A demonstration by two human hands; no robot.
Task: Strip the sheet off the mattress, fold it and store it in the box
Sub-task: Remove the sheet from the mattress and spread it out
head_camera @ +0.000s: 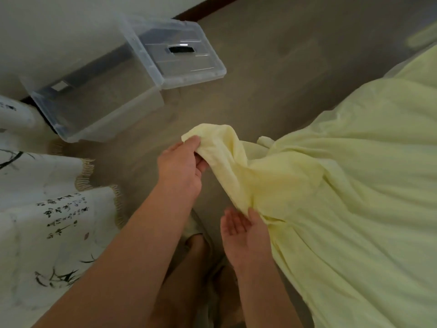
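Sheet [343, 185], pale yellow and rumpled, fills the right side of the view and trails in loose folds toward the person's hands. The left hand [182, 164] has its grip closed on a bunched corner of the sheet, pinching the fabric between thumb and curled fingers and holding it up above the floor [272, 67]. The right hand [243, 230] sits lower and nearer the body, palm turned up and its grip open, fingers relaxed, thumb touching the sheet's edge where the fabric drops past it.

A clear plastic storage box [94, 110] stands with its top open on the floor at the upper left, against the white wall [59, 24], well apart from the sheet. Its clear lid [186, 58] lies flat on the floor just beside the box, touching its far end. At the lower left hangs a white cloth [47, 209] with a fringe, ink brushwork and written characters. Between the forearms, the person's feet [196, 247] show dimly on the floor.
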